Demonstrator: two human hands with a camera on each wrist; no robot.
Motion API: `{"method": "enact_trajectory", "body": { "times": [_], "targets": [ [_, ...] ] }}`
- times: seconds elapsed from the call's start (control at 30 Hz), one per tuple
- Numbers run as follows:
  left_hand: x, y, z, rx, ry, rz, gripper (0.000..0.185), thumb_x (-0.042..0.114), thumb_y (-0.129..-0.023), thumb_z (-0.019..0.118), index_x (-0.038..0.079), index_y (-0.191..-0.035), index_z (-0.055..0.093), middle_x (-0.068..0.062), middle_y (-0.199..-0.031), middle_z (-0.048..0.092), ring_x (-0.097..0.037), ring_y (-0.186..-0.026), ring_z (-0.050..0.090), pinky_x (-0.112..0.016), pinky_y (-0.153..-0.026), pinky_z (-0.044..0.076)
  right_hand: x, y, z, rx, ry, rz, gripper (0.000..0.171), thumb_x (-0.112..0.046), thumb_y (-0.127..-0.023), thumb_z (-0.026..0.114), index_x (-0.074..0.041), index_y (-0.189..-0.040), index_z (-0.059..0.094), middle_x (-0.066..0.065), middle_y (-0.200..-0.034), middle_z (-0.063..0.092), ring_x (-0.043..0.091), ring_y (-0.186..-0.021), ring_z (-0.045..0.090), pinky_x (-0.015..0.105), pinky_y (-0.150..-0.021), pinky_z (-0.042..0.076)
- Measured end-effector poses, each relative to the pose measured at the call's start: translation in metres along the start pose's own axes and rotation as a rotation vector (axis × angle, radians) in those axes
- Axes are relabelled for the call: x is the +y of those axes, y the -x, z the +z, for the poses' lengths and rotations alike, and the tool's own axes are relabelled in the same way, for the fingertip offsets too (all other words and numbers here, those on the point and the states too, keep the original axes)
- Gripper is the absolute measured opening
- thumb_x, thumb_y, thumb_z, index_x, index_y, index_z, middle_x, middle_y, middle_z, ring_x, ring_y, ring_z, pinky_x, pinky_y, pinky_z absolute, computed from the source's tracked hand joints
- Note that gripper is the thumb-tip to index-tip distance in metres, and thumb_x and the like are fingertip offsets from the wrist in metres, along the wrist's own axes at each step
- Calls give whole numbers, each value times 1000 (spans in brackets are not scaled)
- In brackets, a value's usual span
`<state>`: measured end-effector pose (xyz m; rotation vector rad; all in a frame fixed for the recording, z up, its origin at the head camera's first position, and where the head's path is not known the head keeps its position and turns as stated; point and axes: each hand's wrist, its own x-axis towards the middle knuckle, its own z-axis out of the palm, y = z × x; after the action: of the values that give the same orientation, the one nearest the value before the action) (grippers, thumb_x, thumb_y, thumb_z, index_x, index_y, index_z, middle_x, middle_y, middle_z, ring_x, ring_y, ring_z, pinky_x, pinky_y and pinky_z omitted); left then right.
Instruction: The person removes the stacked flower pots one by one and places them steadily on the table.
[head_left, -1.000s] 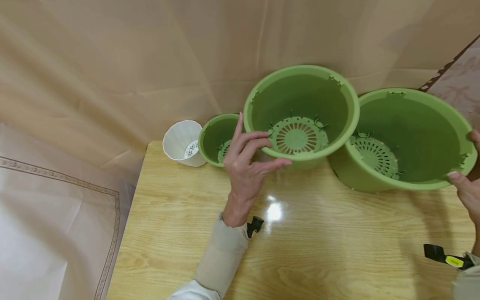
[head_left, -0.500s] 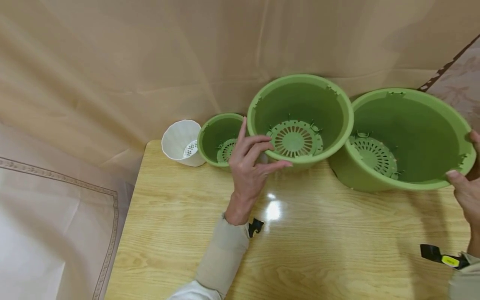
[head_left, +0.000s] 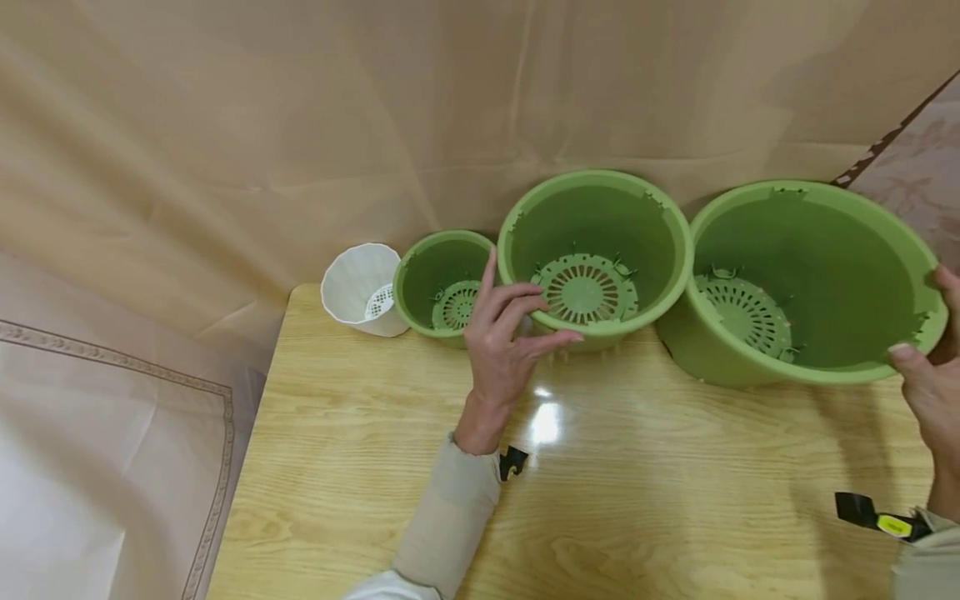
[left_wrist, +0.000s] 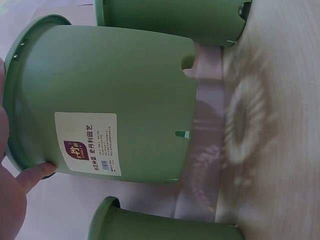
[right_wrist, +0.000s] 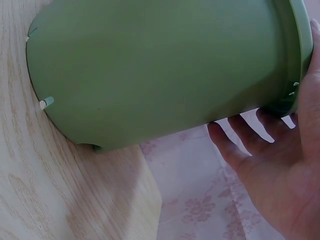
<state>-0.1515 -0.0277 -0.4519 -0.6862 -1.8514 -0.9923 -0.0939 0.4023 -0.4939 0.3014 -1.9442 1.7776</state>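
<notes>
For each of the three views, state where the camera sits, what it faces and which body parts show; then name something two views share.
Head: looks down at three green pots; left hand and right hand show.
Left wrist: faces middle pot side; fingertips show.
Right wrist: faces big pot side; palm shows.
Shared: head and left wrist both show the middle pot.

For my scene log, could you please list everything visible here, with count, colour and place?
large pot: 1, green, right end of the table, tilted toward the camera
middle pot: 1, green, back centre, tilted, white label on its outer wall
small pot: 1, green, left of the middle pot
white cup: 1, white, back left corner of the table
table: 1, light wood grain
curtain: 1, beige, behind the table
left hand: 1, gripping the middle pot's near rim
right hand: 1, holding the large pot's right rim
sleeves: beige, with a black wrist mount at each
</notes>
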Motion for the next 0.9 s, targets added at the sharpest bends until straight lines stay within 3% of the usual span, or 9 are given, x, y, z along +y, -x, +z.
{"method": "enact_trajectory", "body": {
  "times": [0.17, 0.33, 0.63, 0.9],
  "targets": [
    [-2, 6, 4, -4, -12, 3, 62, 62, -79, 65, 1, -68, 66, -13, -82, 70, -23, -79, 70, -56, -113, 34, 2, 1, 1, 14, -34, -5, 64, 0, -96, 61, 5, -151, 31, 16, -151, 38, 24, -133, 44, 11, -94, 44],
    [-3, 16, 10, -26, -33, 7, 60, 61, -78, 65, 2, -70, 67, -12, -83, 70, -21, -77, 69, -56, -113, 34, 1, 1, 4, 26, -139, -32, 64, 2, -94, 62, 8, -149, 31, 17, -150, 38, 25, -133, 43, 13, -95, 45],
    [-6, 27, 13, -28, -21, -12, 59, 61, -78, 66, 2, -71, 67, -11, -84, 70, -21, -78, 69, -57, -113, 33, 2, 4, 2, 27, -44, 3, 61, 6, -96, 56, 4, -151, 31, 15, -152, 36, 23, -133, 42, 11, -92, 44],
    [-10, 36, 13, -25, -13, -38, 59, 60, -78, 67, 1, -73, 68, -12, -85, 70, -22, -80, 69, -57, -113, 32, 2, 1, 2, 23, -105, 2, 61, 3, -95, 60, 4, -150, 33, 16, -152, 35, 23, -131, 44, 11, -91, 45]
  ]
}}
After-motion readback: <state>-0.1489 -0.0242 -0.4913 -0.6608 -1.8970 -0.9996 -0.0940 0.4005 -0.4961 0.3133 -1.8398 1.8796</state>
